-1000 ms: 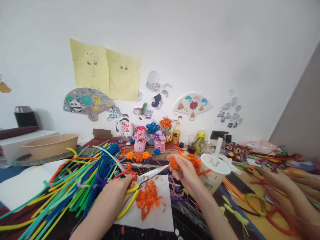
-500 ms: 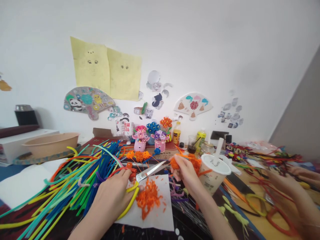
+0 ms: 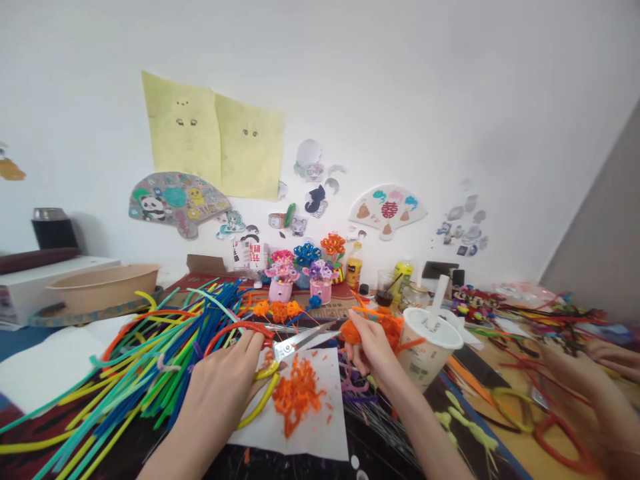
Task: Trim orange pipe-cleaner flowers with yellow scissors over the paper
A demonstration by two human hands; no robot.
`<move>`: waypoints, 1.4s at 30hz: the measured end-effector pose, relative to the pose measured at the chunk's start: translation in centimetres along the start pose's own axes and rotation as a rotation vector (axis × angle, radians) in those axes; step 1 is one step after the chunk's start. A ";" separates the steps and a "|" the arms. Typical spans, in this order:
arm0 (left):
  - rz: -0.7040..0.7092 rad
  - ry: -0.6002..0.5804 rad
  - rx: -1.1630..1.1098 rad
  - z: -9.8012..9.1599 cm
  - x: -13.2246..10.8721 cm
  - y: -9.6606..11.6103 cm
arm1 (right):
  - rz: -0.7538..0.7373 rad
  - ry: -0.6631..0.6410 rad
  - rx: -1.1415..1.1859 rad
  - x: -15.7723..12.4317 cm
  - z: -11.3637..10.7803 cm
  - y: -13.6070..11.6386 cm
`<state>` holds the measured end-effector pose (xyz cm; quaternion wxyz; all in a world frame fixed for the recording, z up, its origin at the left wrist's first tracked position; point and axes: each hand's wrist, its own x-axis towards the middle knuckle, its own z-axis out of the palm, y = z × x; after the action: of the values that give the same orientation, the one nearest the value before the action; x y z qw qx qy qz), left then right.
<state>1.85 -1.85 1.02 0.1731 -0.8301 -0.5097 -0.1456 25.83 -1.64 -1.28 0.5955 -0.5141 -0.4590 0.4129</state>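
**A:** What's the left hand [image 3: 225,383] doing?
**B:** It grips the scissors [image 3: 300,339] by the handles, with the blades parted and the tips towards the right hand [image 3: 374,350].
**A:** And that one?
**B:** It's closed on an orange fuzzy piece [image 3: 350,331] just past the blade tips. Orange clippings [image 3: 296,395] lie on the paper [image 3: 320,433] between both hands.

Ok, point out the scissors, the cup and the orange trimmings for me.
scissors [image 3: 295,344]: head view, on the blades near the pivot.
cup [image 3: 424,365]: head view, on its side wall.
orange trimmings [image 3: 297,395]: head view, middle of the pile on the paper.
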 end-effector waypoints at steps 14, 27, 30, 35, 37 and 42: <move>-0.002 -0.079 -0.001 0.1 -0.1 0.9 | -0.022 0.017 -0.068 0.0 0.3 0.1; -0.038 -0.312 -0.040 -1.1 0.4 1.0 | 0.014 -0.079 0.020 -0.6 0.3 -0.4; -0.046 -0.316 -0.036 -1.2 0.4 0.9 | 0.034 -0.073 0.052 -0.6 0.2 -0.4; -0.043 -0.314 -0.038 -1.0 0.5 0.6 | 0.083 -0.068 0.065 -0.8 0.1 -0.8; -0.036 -0.313 -0.047 -0.8 0.5 0.5 | 0.090 -0.080 0.077 -0.9 0.1 -0.9; -0.036 -0.311 -0.076 -0.4 0.4 0.4 | 0.088 -0.110 0.112 -0.8 0.0 -1.0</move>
<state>2.38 -1.84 1.51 0.0580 -0.8392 -0.5395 -0.0373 25.66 -2.57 -0.40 0.5784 -0.4764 -0.4441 0.4912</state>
